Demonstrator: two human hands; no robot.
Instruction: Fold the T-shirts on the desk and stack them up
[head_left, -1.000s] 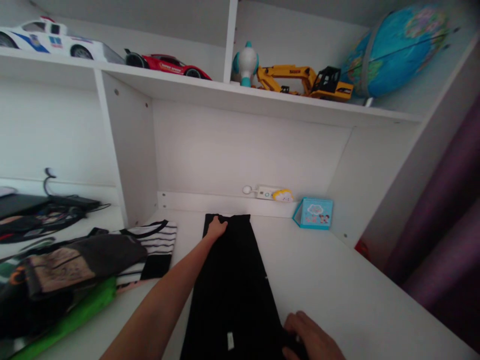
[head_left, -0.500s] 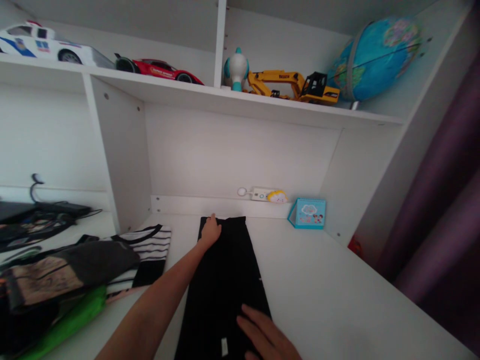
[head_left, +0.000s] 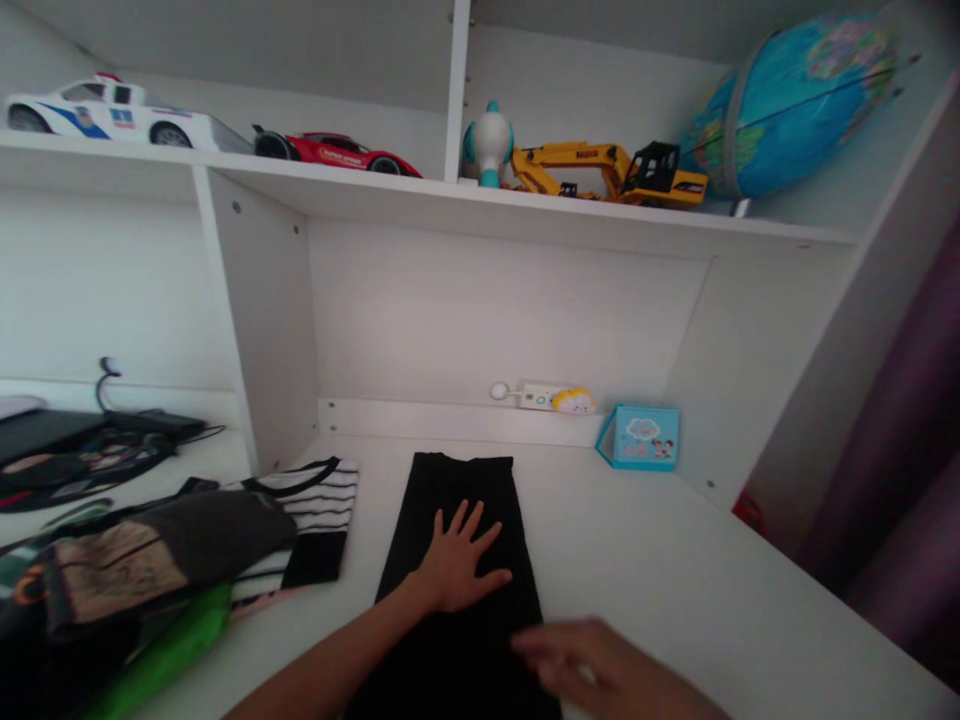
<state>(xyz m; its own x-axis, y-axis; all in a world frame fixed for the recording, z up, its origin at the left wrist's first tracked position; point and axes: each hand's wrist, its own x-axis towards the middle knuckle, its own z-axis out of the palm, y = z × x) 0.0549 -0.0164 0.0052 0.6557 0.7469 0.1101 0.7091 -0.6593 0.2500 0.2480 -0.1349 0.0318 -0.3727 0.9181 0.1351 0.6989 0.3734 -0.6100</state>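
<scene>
Left hand (head_left: 456, 568) moved nearer along black cloth (head_left: 466, 660), fingers apart; right hand (head_left: 592, 655) blurred, fingers' state unclear.

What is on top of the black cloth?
The left hand is spread on the black cloth. The right hand is blurred at the cloth's right edge; whether it touches can't be told. The fabric beneath the left hand is covered and can't be seen.

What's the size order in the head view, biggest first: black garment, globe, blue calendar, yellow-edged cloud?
1. Black garment, running off the bottom edge; nearness to the camera enlarges it
2. Globe
3. Blue calendar
4. Yellow-edged cloud
</scene>
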